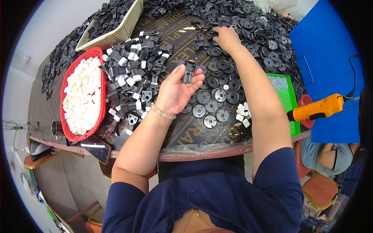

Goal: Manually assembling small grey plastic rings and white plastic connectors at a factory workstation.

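My left hand (179, 86) is palm up near the middle of the table, with its fingers curled round a small black plastic bracket (189, 72). Farther off to the right, my right hand (227, 39) reaches to the edge of a heap of flat black plastic plates (202, 40). Its thumb and forefinger are apart at the pieces, and I make out nothing held between them. Between and below the two hands lie many round black discs (212, 105). Left of my left hand is a pile of black brackets fitted with white caps (132, 66).
A red basket (63, 97) of white caps stands at left, a beige crate (128, 23) of black parts behind it. Near the right edge are a green tray (289, 101) of small metal pieces and an orange electric screwdriver (318, 108). White caps (243, 113) lie beside my right forearm.
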The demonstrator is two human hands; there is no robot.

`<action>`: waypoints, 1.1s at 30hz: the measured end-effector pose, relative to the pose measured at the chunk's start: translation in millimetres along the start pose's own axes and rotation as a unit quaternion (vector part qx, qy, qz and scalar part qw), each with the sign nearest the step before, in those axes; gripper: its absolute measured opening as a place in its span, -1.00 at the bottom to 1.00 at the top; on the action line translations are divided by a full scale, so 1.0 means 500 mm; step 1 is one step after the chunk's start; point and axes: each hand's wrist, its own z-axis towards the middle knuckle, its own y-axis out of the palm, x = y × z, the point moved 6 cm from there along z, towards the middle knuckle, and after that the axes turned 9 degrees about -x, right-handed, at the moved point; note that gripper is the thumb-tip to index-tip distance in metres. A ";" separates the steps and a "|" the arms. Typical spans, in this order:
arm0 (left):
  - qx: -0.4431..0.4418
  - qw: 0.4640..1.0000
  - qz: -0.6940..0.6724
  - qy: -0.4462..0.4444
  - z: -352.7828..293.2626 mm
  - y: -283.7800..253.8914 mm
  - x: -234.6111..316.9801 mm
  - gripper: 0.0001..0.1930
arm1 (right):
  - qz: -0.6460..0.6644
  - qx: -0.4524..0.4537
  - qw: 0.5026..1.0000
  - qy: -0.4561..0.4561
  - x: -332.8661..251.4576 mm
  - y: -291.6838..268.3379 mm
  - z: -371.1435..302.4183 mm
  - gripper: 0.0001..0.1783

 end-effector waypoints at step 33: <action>-0.068 0.993 0.081 -0.053 -0.017 0.039 -0.056 -0.84 | 0.486 0.013 0.871 -0.071 -0.152 -0.182 -0.349 -0.59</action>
